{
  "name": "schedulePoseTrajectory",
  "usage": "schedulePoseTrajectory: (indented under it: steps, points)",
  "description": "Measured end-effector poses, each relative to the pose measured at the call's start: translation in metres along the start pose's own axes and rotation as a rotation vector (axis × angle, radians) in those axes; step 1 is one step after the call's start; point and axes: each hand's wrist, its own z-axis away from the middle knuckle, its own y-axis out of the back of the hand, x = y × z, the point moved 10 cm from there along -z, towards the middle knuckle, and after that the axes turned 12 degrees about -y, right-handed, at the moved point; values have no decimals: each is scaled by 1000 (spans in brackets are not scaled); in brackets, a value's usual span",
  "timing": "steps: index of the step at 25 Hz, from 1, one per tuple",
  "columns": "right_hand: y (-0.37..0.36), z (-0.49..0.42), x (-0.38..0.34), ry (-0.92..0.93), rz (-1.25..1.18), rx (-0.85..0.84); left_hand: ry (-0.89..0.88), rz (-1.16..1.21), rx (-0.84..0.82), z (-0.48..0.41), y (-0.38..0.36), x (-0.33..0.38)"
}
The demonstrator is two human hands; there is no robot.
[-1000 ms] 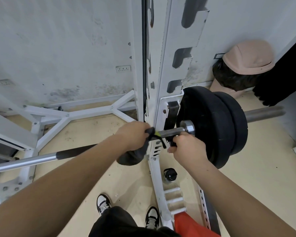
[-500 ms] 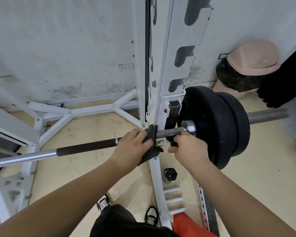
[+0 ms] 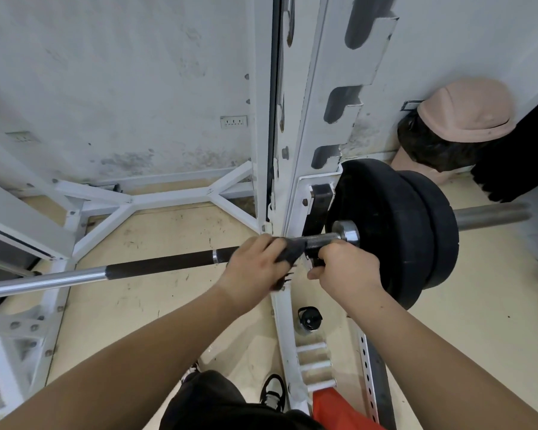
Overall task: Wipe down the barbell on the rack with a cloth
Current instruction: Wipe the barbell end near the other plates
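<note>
The barbell (image 3: 156, 265) lies across the white rack (image 3: 317, 125), chrome at the left, dark knurled toward the middle, with two black plates (image 3: 395, 231) on its right sleeve. My left hand (image 3: 255, 265) grips a dark cloth (image 3: 289, 249) wrapped round the bar just left of the rack upright. My right hand (image 3: 345, 265) grips the bar between the cloth and the chrome collar (image 3: 347, 232). The bar under both hands is hidden.
The rack's white base braces (image 3: 137, 200) spread over the beige floor at the left. A black bottle cap (image 3: 310, 318) sits on the floor by the upright. A tan-lidded bin (image 3: 460, 119) with a black bag stands at the back right wall. My shoes (image 3: 272, 391) are below.
My left hand with the cloth has slid along the bar, so more of the knurled bar shows to its left. The cloth now sits tighter round the bar. My right hand has stayed in place.
</note>
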Motion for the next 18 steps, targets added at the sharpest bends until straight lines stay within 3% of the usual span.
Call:
schedulePoseTrajectory:
  steps: [3,12,15,18]
  points:
    - [1,1,-1,9,15,11,38,-13,40,43,5,-24]
    - [4,0,-14,-19,161,-36,205,153,43,25,1,-26]
    - [16,4,-26,13,207,25,420,325,121,63,17,-63]
    - [34,6,-54,142,31,183,690,435,3,80,8,-106]
